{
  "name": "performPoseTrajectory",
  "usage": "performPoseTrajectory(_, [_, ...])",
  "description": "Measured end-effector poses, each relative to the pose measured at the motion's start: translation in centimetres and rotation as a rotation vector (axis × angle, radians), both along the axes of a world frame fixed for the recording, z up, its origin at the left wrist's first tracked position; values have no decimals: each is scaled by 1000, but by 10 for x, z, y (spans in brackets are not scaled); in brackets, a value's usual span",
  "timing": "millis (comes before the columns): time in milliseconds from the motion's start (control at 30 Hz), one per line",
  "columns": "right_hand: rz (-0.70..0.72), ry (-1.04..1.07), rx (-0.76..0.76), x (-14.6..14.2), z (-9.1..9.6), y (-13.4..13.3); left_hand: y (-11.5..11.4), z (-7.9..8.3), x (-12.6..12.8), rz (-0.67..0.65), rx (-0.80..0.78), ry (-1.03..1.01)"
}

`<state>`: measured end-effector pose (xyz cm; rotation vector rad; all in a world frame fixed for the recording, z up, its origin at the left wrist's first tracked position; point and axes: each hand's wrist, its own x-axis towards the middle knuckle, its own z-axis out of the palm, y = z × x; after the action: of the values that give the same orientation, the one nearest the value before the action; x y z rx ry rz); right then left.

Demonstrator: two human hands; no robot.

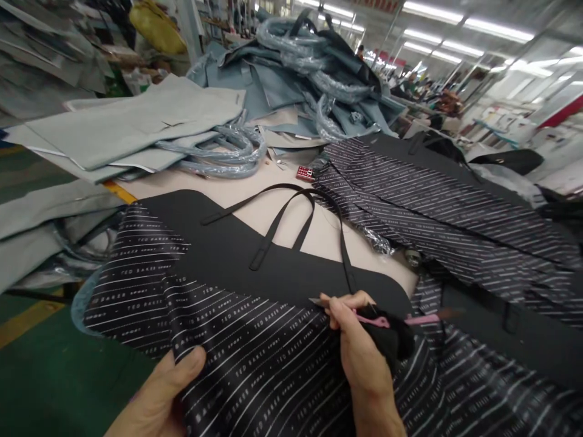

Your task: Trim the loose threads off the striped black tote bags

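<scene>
A black bag panel with two thin strap handles lies in front of me, joined to striped, lettered lining fabric. My left hand pinches a fold of this lining at the lower left, thumb on top and fingers underneath. In my right hand is a pink-handled tool with a pointed metal tip. That tip rests at or just above the seam between panel and lining. Black material bunched by the palm hides part of the tool, and its rear end is blurred.
Grey panels and plastic-wrapped handles are stacked at the back left. Behind them rises a heap of blue-grey bag pieces. More striped lining pieces cover the right side. A small red patterned item lies on the pale tabletop.
</scene>
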<state>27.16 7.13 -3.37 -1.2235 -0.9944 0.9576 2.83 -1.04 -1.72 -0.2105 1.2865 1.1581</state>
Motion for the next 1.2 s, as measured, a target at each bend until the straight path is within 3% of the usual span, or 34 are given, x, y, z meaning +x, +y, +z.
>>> performPoseTrajectory(133, [-2, -9, -19, 4, -14, 7, 45, 22, 34, 25, 36, -53])
performPoseTrajectory(233, [8, -17, -18, 5, -10, -1, 64, 22, 48, 11, 51, 8])
performPoseTrajectory(367, [-14, -82, -2, 3, 1, -20, 51, 15, 47, 25, 26, 21])
performPoseTrajectory(533, [24, -262, -99, -1, -4, -43, 25, 19, 48, -5, -19, -15])
performPoseTrajectory(667, [-8, -297, -66, -8, -4, -48, 34, 17, 62, -21, 24, 1])
performPoseTrajectory(833, [-51, -264, -45, -18, 1, -47, 49, 3, 68, -113, -75, -31])
performPoseTrajectory(1200, [-46, -396, -41, -17, 0, -54, 38, -5, 67, -98, -14, -127])
